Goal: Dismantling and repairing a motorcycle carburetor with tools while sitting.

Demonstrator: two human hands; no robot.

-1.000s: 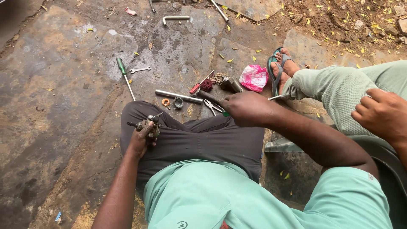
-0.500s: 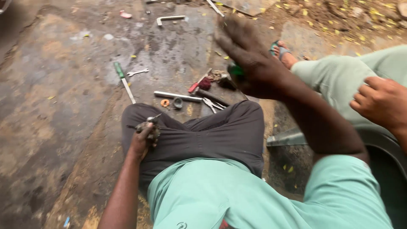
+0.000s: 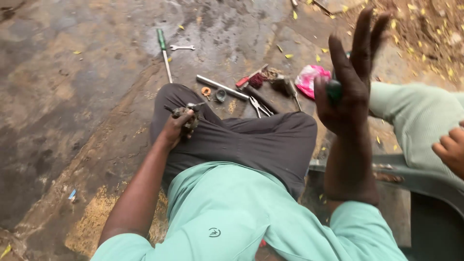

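Note:
My left hand (image 3: 174,129) rests on my dark-trousered knee and grips a small greasy metal part (image 3: 187,115). My right hand (image 3: 349,79) is raised in front of me, fingers spread upward, with a small dark green tool handle (image 3: 334,90) pinched between thumb and palm. On the stone ground beyond my knee lie a metal rod (image 3: 221,87), pliers (image 3: 258,106), a red-handled tool (image 3: 250,78), an orange ring (image 3: 206,91) and a small round cap (image 3: 220,95).
A green-handled screwdriver (image 3: 164,52) and a small spanner (image 3: 182,47) lie farther out on the ground. A pink bag (image 3: 309,79) sits by the tools. Another person's leg in light green (image 3: 418,123) and hand (image 3: 450,150) are at the right.
My right hand has lifted from the tools on the ground up into the air, carrying the green-handled tool. My left hand has stayed on my knee with the metal part.

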